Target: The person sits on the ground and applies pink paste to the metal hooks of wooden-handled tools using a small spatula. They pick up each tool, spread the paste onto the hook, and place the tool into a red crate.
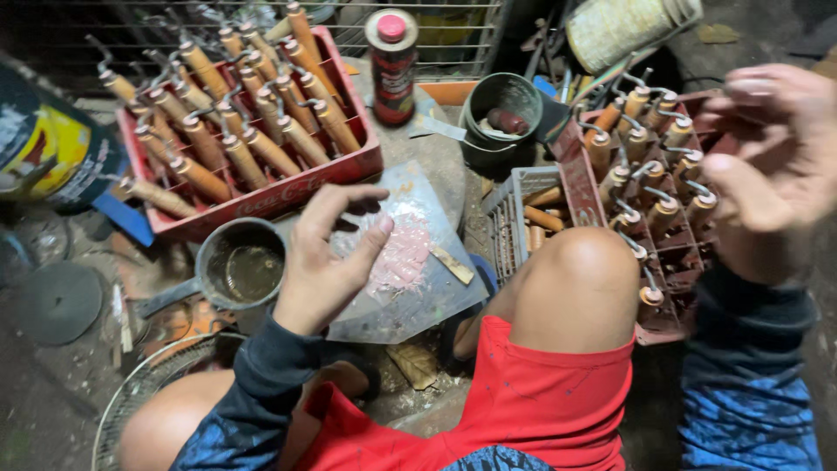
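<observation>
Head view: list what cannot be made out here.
- Right hand: motion-blurred, cut by the right edge; what it holds is unclear.
- Left hand: its fingertips hide part of the pink paste on the board.
- Small pan: contents too dark.
- Right-hand crate: partly behind the knee.

Pink paste (403, 253) lies smeared on a flat grey board (436, 296).

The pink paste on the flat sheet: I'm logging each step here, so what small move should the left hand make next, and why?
Probably lower the left hand so its fingertips dab the pink paste. It hovers just over the flat sheet, fingers curled toward the smear, holding nothing. The right hand is raised beside the dark crate, also open.
</observation>
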